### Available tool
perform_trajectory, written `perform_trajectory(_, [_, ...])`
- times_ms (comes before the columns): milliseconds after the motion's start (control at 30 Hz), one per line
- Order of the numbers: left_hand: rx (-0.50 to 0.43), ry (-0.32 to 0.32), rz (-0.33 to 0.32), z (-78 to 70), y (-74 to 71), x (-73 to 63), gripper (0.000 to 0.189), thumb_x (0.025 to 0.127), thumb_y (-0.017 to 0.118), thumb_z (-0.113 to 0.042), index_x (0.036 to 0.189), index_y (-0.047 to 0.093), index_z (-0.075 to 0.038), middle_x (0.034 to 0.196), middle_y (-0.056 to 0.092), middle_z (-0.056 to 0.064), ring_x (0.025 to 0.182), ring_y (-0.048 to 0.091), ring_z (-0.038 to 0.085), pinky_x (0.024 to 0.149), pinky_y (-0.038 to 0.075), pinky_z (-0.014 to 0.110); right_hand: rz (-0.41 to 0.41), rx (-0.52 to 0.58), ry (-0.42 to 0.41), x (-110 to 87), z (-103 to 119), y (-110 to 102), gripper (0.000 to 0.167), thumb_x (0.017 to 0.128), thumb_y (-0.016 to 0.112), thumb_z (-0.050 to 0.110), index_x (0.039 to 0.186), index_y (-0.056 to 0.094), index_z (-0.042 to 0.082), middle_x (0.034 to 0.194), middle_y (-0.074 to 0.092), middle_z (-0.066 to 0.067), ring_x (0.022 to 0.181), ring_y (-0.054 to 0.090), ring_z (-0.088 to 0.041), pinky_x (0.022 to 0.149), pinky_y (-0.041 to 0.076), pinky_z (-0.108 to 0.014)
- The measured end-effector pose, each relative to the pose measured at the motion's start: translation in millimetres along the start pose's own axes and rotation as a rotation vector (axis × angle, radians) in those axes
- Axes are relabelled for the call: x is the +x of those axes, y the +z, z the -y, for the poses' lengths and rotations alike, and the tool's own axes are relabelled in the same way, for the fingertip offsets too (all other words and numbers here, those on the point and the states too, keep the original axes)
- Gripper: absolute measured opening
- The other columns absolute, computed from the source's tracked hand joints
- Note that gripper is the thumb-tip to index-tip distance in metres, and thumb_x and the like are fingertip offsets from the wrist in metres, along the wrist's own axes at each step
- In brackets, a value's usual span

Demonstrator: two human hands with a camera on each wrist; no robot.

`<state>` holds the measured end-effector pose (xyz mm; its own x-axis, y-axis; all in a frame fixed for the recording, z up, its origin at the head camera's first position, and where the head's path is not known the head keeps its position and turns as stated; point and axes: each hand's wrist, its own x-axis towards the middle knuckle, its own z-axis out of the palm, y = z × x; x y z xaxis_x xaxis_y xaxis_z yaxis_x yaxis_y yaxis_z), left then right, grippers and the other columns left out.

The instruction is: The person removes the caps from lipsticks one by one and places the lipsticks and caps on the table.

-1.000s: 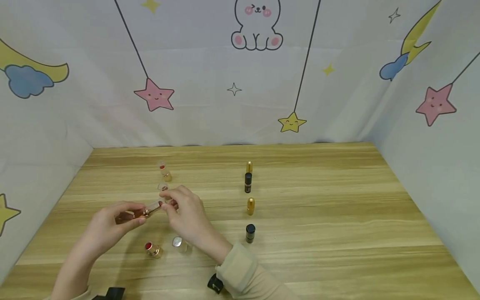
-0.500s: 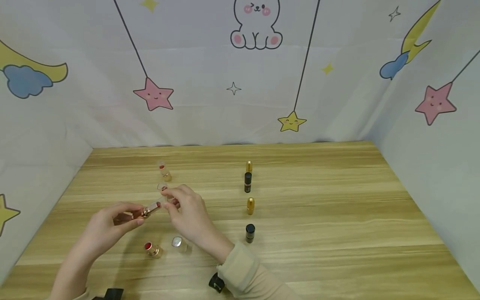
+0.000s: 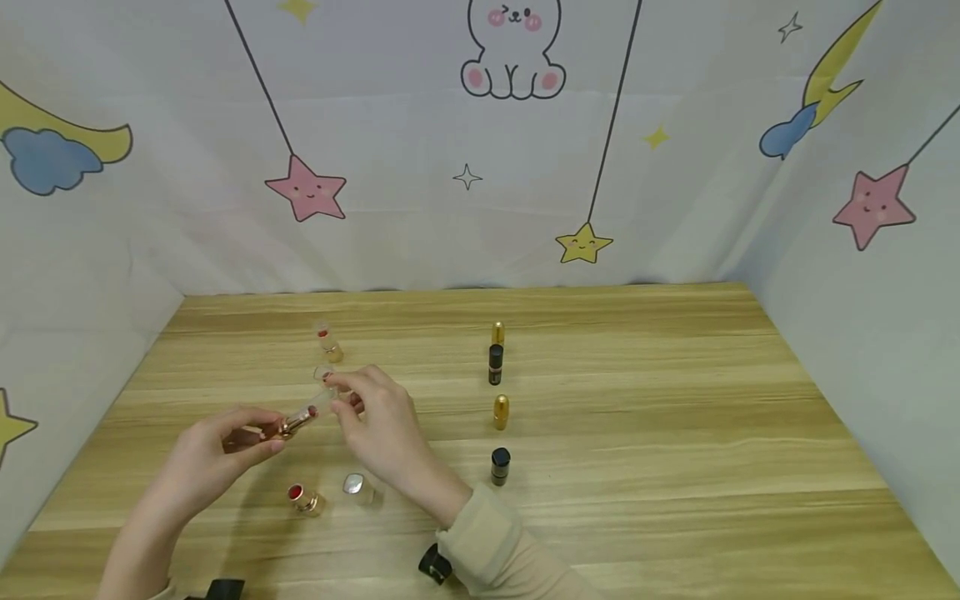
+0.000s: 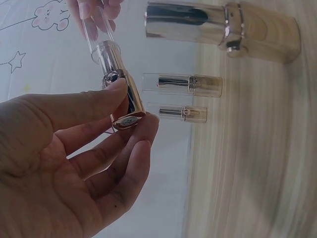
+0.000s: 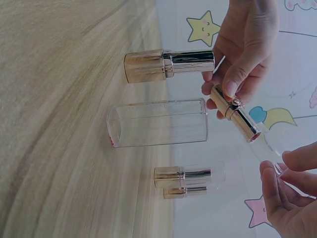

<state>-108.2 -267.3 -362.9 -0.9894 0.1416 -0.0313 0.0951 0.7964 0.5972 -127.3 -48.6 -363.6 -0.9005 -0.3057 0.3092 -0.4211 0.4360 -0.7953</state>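
My left hand (image 3: 217,450) pinches a gold lipstick (image 5: 233,111) by its base, between thumb and fingers. The tube is tilted, with its red tip towards the right hand. A clear cap (image 5: 267,148) is pinched at its closed end by my right hand (image 3: 386,425); its open end lies right at the lipstick's top, in line with the tube. Below the hands in the head view, an uncapped gold lipstick (image 3: 306,502) stands upright beside a loose clear cap (image 3: 358,489).
Behind the hands stand two lipsticks with clear caps, one farther back (image 3: 330,343) and one partly hidden by the right hand. Right of them is a row with gold tubes (image 3: 501,412) and black tubes (image 3: 500,467). A printed cloth (image 3: 405,242) walls the wooden table (image 3: 675,433).
The right hand has drawn the clear cap up and to the right along the lipstick, baring more of its tube. The left hand has shifted slightly left with the lipstick.
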Motion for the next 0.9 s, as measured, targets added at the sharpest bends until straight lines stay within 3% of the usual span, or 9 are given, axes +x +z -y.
perform_trajectory(367, [0.007,-0.015,0.01,3.4,2.9,-1.8,0.031,0.085,0.073,-0.023,0.112,0.069,-0.01,0.102,0.072,0.011,0.077,0.059,-0.006,0.065,0.05,0.022,-0.02,-0.002,0.019,-1.5,-1.7,2.4,0.03,0.093,0.061,0.011,0.122,0.064,0.009,0.109,0.065,-0.004,0.086,0.062,-0.006,0.075,0.051,-0.014])
perform_trajectory(900, [-0.031,-0.073,0.038,11.0,6.4,-1.8,0.033,0.086,0.071,-0.029,0.114,0.068,-0.01,0.108,0.071,0.014,0.079,0.061,-0.005,0.067,0.05,0.029,-0.059,-0.089,-0.006,-3.4,-9.7,6.5,0.032,0.092,0.061,0.009,0.124,0.063,0.008,0.104,0.062,-0.003,0.083,0.058,-0.003,0.067,0.044,-0.006])
